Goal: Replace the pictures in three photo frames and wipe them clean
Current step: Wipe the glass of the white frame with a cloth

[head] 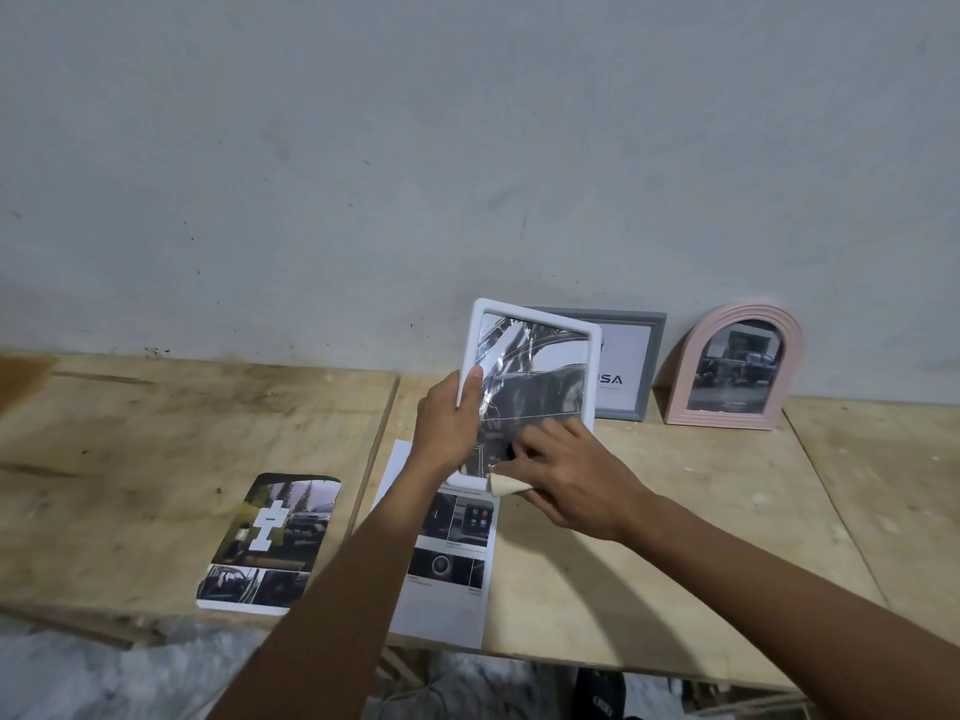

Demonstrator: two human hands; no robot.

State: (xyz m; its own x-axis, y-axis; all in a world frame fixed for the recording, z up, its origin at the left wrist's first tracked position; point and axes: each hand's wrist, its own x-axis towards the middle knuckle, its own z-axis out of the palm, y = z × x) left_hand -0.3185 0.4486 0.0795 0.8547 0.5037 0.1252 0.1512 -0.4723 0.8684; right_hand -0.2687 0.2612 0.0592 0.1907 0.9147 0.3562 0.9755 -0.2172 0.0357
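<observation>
Above the printed sheet [447,563] on the tabletop [675,511], the left hand [447,428] clamps its grip on the white frame [530,324], tilted up by its left edge. The right hand [566,480] pinches a cloth [506,483] against the lower glass. Hard rubbing could twist the frame loose onto the grey frame [631,366] behind.

Slim bare left arm [332,589] enters from 6 o'clock, bare right arm [779,579] from 4 o'clock; left hand [447,423] and right hand [571,483] uncovered.

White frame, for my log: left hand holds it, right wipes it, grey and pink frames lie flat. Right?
No. Head view: the grey frame and pink frame stand against the wall. The left hand holds the white frame; the right hand wipes it with a cloth.
</observation>
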